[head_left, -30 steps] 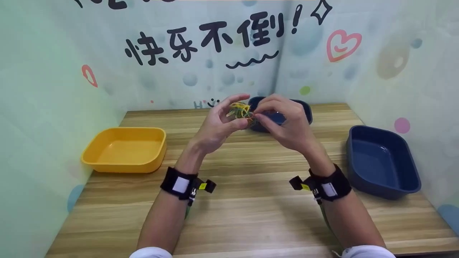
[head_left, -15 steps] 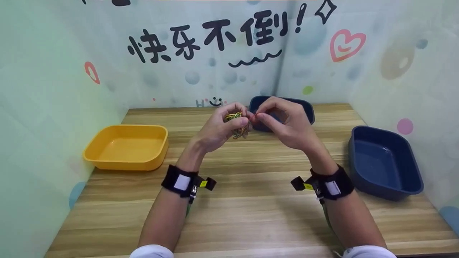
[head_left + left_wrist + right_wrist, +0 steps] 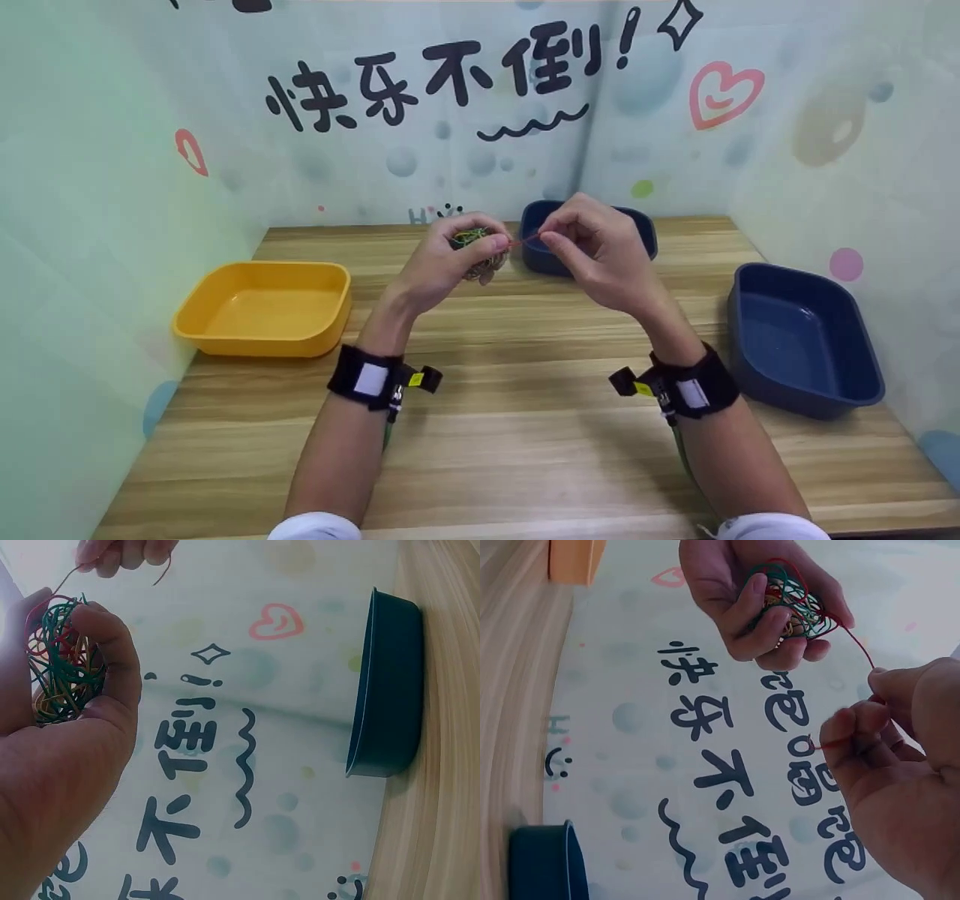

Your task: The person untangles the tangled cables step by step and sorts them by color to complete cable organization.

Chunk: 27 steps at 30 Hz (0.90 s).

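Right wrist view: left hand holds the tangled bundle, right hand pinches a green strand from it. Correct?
The strand is red, not green, as the right wrist view shows. The left hand does hold the tangled bundle, and the right hand pinches the strand.

- Left sleeve [image 3: 315, 526]: white, its rounded cuff edge showing at the forearm.
- Right sleeve [image 3: 772, 527]: white as well.
- Left wristband [image 3: 342, 373]: broad, black, with a white rectangular patch [image 3: 370, 379].
- Right wristband [image 3: 718, 386]: black, bearing a similar white patch.
- Left wrist camera [image 3: 430, 379]: small, black, boxy, yellow label [image 3: 415, 380] on its mount.
- Right wrist camera [image 3: 622, 381]: matching, also yellow-labelled.
- Silvery connectors beside both bands; thin green cable [image 3: 682, 452] along each forearm.
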### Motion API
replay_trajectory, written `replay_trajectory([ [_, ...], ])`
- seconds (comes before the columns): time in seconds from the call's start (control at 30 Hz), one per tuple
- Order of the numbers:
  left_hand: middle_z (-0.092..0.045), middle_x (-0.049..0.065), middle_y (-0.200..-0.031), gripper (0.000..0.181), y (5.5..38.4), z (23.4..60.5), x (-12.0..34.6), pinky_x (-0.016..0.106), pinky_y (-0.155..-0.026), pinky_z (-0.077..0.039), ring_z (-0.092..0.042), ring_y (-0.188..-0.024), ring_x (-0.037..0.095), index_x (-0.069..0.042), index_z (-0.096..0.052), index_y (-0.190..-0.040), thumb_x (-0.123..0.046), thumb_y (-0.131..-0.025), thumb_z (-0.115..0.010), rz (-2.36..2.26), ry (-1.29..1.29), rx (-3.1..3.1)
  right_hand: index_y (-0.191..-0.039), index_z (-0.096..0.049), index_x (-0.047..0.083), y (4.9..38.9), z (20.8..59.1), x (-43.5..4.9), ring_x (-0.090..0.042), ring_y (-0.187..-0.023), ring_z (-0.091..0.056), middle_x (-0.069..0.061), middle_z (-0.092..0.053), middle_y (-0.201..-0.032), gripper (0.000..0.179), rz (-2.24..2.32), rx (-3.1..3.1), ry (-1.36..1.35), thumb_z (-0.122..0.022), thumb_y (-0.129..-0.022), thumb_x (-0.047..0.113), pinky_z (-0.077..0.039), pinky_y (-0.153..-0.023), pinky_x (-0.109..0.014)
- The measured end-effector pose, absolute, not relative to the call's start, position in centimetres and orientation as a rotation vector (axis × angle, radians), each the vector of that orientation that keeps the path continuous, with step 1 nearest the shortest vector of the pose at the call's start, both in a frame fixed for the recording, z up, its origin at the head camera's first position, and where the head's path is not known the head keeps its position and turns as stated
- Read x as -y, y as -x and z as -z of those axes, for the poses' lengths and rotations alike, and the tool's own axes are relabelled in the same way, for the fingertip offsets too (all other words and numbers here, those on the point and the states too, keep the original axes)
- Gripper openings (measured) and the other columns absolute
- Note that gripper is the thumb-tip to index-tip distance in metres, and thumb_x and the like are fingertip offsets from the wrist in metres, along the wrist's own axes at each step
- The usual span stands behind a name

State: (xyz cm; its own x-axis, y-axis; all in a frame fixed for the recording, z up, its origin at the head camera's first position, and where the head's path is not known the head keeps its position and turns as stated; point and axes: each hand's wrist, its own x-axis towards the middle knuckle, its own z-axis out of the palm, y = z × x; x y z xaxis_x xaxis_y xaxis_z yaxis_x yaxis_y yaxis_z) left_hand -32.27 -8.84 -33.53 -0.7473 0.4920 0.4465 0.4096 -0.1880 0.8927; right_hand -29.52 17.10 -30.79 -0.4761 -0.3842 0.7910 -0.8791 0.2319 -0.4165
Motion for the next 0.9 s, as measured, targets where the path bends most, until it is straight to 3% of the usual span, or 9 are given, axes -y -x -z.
replay_trajectory([
  [0.17, -0.068, 0.0, -0.086, 0.02, 32.4, 33.4, 9.8, 0.024, -0.062, -0.053, -0.059, -0.067, 0.015, -0.003, -0.075, -0.114, -0.022, -0.107, -0.072, -2.063, -1.064, -2.058, -0.107, -0.081, 0.004, 30.0, 31.0, -17.6, -0.016, -0.084, -0.067, -0.014, -0.074, -0.1, 0.003, -0.887, 2.006, -1.1, -0.079, -0.104, 0.002, -0.053, -0.076, -0.019],
  [0.3, -0.07, 0.0, -0.086, 0.019, 32.7, 33.5, 10.6, 0.024, -0.066, -0.055, -0.065, -0.068, 0.019, -0.006, -0.076, -0.113, -0.024, -0.107, -0.073, -2.024, -1.03, -2.12, -0.108, -0.081, 0.0, 30.3, 31.1, -18.0, -0.022, -0.09, -0.072, -0.015, -0.075, -0.103, 0.005, -0.804, 2.057, -1.097, -0.077, -0.106, 0.003, -0.055, -0.08, -0.023],
  [0.37, -0.07, 0.002, -0.087, 0.012, 32.8, 33.5, 10.9, 0.024, -0.065, -0.054, -0.067, -0.07, 0.02, -0.012, -0.077, -0.111, -0.023, -0.107, -0.074, -2.006, -1.031, -2.13, -0.108, -0.08, 0.0, 30.4, 31.1, -18.1, -0.024, -0.092, -0.074, -0.015, -0.075, -0.103, 0.005, -0.776, 2.07, -1.094, -0.076, -0.106, 0.001, -0.056, -0.081, -0.023],
  [0.6, -0.07, 0.008, -0.104, 0.01, 32.8, 33.4, 11.7, 0.022, -0.065, -0.056, -0.066, -0.074, 0.016, -0.011, -0.077, -0.112, -0.015, -0.102, -0.079, -1.93, -1.023, -2.155, -0.109, -0.079, 0.0, 30.6, 31.3, -18.3, -0.027, -0.096, -0.073, -0.016, -0.071, -0.105, 0.005, -0.638, 2.091, -1.074, -0.074, -0.107, 0.001, -0.06, -0.081, -0.036],
  [0.9, -0.07, 0.003, -0.087, 0.007, 33.1, 33.5, 12.4, 0.022, -0.06, -0.051, -0.062, -0.066, 0.017, -0.012, -0.077, -0.109, -0.016, -0.105, -0.079, -1.977, -0.968, -2.242, -0.105, -0.079, 0.0, 31.3, 31.9, -18.6, -0.027, -0.09, -0.073, -0.016, -0.074, -0.101, 0.006, -0.686, 2.077, -1.031, -0.075, -0.107, 0.004, -0.058, -0.076, -0.036],
])
